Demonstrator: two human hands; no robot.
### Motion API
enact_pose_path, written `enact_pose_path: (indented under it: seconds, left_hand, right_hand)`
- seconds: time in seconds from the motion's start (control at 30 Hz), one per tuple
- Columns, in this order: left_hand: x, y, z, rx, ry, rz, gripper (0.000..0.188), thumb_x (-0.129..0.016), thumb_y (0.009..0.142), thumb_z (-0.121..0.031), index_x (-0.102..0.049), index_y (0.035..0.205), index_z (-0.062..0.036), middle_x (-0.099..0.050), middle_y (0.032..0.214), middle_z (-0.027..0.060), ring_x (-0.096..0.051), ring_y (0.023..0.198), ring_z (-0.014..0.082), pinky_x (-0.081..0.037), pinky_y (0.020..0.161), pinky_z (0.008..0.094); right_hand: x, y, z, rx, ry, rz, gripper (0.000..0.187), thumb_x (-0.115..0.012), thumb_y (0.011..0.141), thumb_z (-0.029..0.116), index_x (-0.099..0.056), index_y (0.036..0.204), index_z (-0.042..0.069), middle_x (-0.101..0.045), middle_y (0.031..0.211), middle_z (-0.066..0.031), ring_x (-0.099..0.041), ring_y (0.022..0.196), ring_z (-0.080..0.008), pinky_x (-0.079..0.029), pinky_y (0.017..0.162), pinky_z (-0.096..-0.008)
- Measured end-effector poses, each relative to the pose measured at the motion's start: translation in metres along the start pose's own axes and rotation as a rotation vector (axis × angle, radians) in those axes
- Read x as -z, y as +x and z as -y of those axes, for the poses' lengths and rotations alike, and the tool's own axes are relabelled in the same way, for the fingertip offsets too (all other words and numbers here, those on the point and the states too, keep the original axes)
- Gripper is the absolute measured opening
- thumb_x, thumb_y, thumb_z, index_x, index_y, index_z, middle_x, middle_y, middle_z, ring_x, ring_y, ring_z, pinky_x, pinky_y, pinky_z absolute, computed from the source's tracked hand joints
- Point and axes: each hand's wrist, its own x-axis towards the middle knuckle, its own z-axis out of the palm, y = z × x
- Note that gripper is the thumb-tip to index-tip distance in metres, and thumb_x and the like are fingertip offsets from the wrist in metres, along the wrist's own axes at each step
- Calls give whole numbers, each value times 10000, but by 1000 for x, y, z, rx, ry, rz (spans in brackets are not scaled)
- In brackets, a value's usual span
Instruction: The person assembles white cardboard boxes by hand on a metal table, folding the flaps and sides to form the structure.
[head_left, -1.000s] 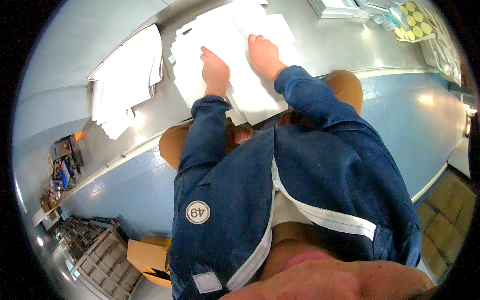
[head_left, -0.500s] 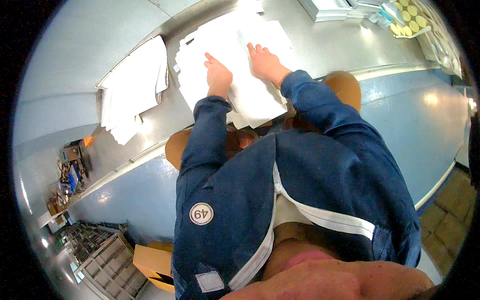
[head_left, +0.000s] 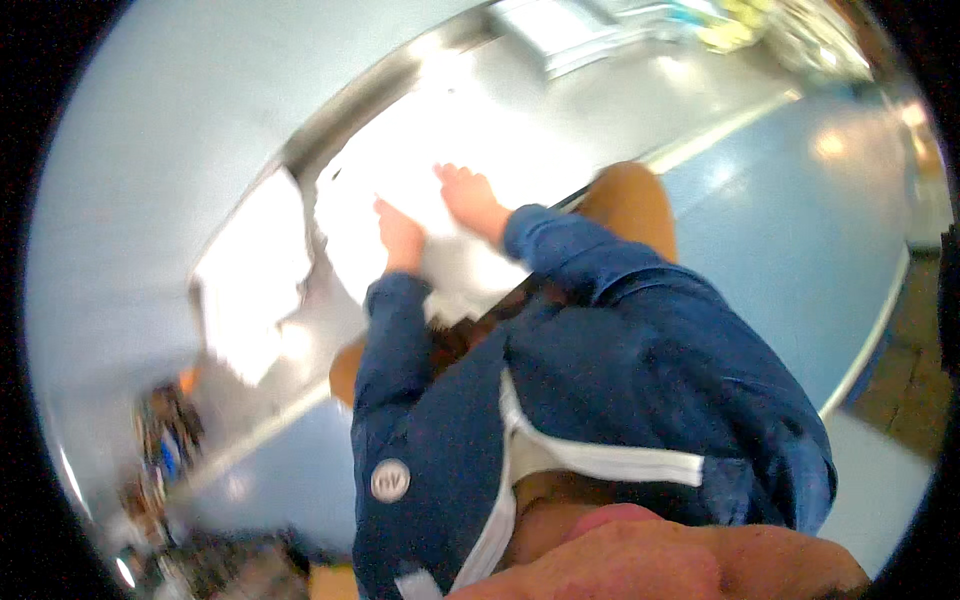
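A broad spread of white sheets point(head_left: 515, 150), overexposed and blurred, lies on the metal counter in front of me. My left hand point(head_left: 401, 240) rests on the sheets with a finger stretched forward; nothing shows in its grasp. To its right and a little farther off, my right hand point(head_left: 472, 203) lies on the white surface with its fingers extended and slightly apart. Both hands are open against the paper. Edges of single sheets cannot be made out in the glare.
A second pile of white sheets point(head_left: 250, 275) lies to the left on the counter point(head_left: 690, 105). At the far right are a grey-white tray-like stack point(head_left: 560, 35), yellow items point(head_left: 738, 28) and a crumpled clear bag point(head_left: 820, 42). A blue wall point(head_left: 760, 220) drops below the counter.
The whole view has tilted and blurred, with the counter shifted down on the left. My hands remain on the white sheets, fingers still stretched out.
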Motion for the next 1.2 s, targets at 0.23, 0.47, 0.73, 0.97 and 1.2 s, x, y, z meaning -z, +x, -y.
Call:
enact_pose_path:
  seconds: [0.23,0.47,0.73,0.97,1.2]
  left_hand:
    - [-29,-16,24,-206,314,-23,872,-607,888,-73,-80,1540,170,-458,1371,361,-675,1016,447,-584,853,428]
    - [8,-43,-28,28,161,-178,717,-565,851,-72,-321,1517,30,-505,1279,262,-551,1118,425,-516,924,497]
    - [-2,-35,-17,-36,225,-265,557,-578,843,-114,-511,1376,30,-550,1244,235,-544,1103,429,-478,915,551]
    - [-5,-21,33,-362,-297,-343,400,-587,834,-102,-674,1205,18,-593,1299,252,-520,1239,403,-405,1075,517]
    - [69,-98,55,-701,-321,205,435,-449,874,9,-657,1255,-36,-566,1454,172,-432,1408,442,-284,1226,524]
  right_hand:
    - [0,-24,-1,-36,222,59,406,-591,919,138,-534,1275,-48,-674,947,-235,-654,822,-402,-519,741,-487]
    - [11,-30,11,103,153,-86,314,-592,906,155,-597,1156,-35,-622,1001,-185,-618,807,-322,-499,667,-462]
    - [6,-25,14,197,90,-45,204,-599,874,186,-613,979,11,-607,993,-135,-616,833,-298,-508,657,-431]
    - [46,-4,-5,148,356,314,460,-560,968,179,-545,1418,84,-593,1286,-233,-638,1129,-390,-539,936,-464]
    - [96,-34,-64,824,266,466,333,-688,778,55,-748,1105,69,-625,1362,-113,-581,1243,-320,-547,971,-426]
